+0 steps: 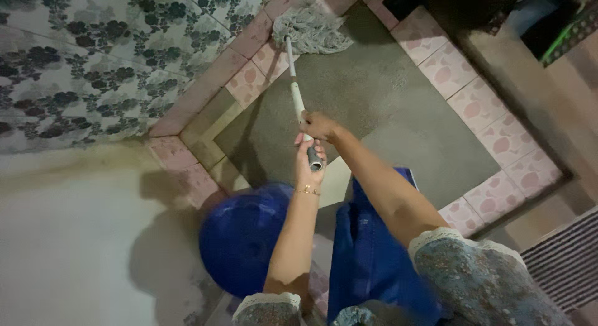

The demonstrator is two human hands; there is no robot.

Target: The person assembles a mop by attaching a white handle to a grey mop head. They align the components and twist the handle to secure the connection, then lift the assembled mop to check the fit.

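Both my hands grip the mop handle point(295, 92): right hand point(317, 124) higher, left hand point(307, 165) at the grey end, fingers closed. The mop head point(311, 28) rests on the wet concrete floor point(398, 114) ahead, beside a blue bucket point(240, 239).

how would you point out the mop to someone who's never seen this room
Start at the sunken grey floor framed by pink tiles. From the two hands, right hand above left hand, a white handle runs up to the far corner. There lies the mop head, a shaggy bundle of pale strings, the only stringy thing among hard surfaces.
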